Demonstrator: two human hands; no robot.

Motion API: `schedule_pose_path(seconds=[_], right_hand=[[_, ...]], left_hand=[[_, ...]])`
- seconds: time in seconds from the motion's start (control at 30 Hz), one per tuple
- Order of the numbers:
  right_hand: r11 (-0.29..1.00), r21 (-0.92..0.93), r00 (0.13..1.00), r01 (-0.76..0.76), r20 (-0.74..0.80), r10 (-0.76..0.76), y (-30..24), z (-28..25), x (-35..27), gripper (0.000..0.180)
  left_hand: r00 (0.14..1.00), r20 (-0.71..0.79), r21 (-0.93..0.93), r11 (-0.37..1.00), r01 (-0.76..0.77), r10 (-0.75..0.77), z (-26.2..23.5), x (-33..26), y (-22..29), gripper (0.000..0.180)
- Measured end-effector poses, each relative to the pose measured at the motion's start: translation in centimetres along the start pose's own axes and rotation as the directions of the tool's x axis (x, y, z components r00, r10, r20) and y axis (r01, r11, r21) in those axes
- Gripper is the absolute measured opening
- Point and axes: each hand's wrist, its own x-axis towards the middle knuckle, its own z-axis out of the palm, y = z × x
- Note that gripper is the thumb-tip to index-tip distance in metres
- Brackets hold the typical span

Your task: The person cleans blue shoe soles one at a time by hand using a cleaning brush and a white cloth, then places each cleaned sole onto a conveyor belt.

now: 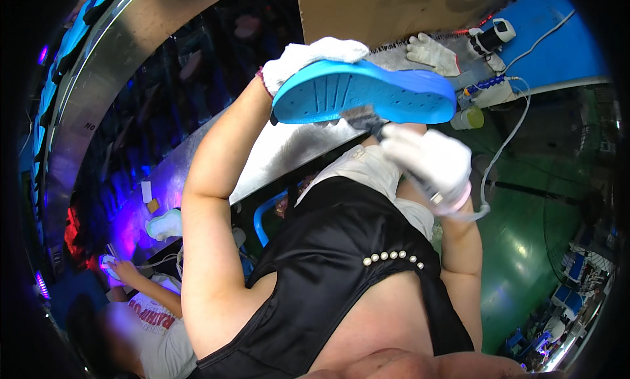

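Factory floor all around, green-painted [525,248], with a long shiny metal workbench [275,149] running diagonally across the view and a sheet of cardboard [394,8] standing at the far end. Off at the lower left a co-worker's hand [121,269] rests on something under purple light, well apart from all this.

Main thing: a bright blue shoe sole [364,93], held up in the air above the bench edge, tread side facing the camera. Its long axis runs pretty much left to right, tilted slightly, with the rounded end on the left and the thicker end pointing right toward the cable clutter.

The left hand [315,56], in a white glove, wraps over the top edge of the sole near its left end, so most of the sole sticks out rightward from that grip. The right hand [426,164], also gloved, sits just below the sole's middle and is clenched around a small brush [361,118], whose dark bristles touch the underside about midway along. So the right hand is the nearer one to the free part.

A spare white glove [433,54] lies on the bench beyond, and a white cable [505,149] loops past the right wrist.
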Motion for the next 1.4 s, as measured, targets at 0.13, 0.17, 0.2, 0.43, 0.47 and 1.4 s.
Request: schedule_pose_path(seconds=[0.13, 0.17, 0.2, 0.43, 0.47, 1.4], right_hand=[[0.997, -0.068, 0.991, 0.041, 0.128, -0.032, -1.4, -1.1, 0.2, 0.018], [1.0, -0.025, 0.998, 0.012, 0.057, -0.011, -0.3, -1.1, -0.1, 0.021], [1.0, 0.02, 1.0, -0.009, -0.014, 0.009, 0.8, -1.0, -0.3, 0.023], [0.998, 0.02, 0.994, -0.06, -0.086, 0.062, 1.1, -2.2, 0.4, 0.023], [0.998, 0.02, 0.997, -0.056, -0.055, 0.057, 1.6, -2.2, 0.1, 0.023], [0.982, -0.187, 0.85, -0.003, -0.518, -0.095, 2.3, 3.8, 1.1, 0.034]], left_hand=[[0.862, 0.091, -0.4, 0.775, 0.49, -0.499, -0.4, 0.6, 2.3, 0.046], [0.768, 0.166, -0.51, 0.612, 0.604, -0.619, -0.2, 1.1, 3.2, 0.049], [0.694, 0.223, -0.581, 0.478, 0.659, -0.685, -0.1, 1.6, 3.6, 0.053], [0.544, 0.267, -0.686, 0.239, 0.687, -0.796, -0.5, 1.9, 5.4, 0.08], [0.526, 0.276, -0.69, 0.215, 0.691, -0.805, -0.5, 2.0, 5.9, 0.085], [0.746, -0.242, -0.957, 0.024, -0.29, -0.62, 11.7, 2.0, 4.5, 0.072]])
